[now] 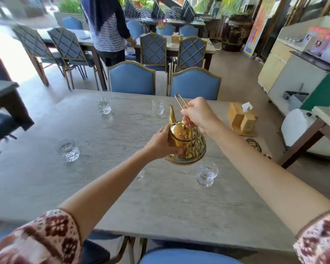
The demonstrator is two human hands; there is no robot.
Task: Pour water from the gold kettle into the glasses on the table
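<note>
The gold kettle (185, 143) is held above the grey table (122, 187), its spout pointing away toward the far side. My right hand (198, 115) grips its thin wire handle from above. My left hand (161, 143) is wrapped around the kettle's left side and base. Several clear glasses stand on the table: one far left (103, 105), one far middle (158, 107) just beyond the spout, one at the near left (67, 149), one near right (206, 175) below the kettle. Another glass (140, 174) is mostly hidden behind my left forearm.
A wooden tissue box (242, 119) sits at the table's right edge, with dark coasters (253, 145) beside it. Two blue chairs (131, 78) stand at the far side. A person (107, 29) stands by another table behind. Counters line the right.
</note>
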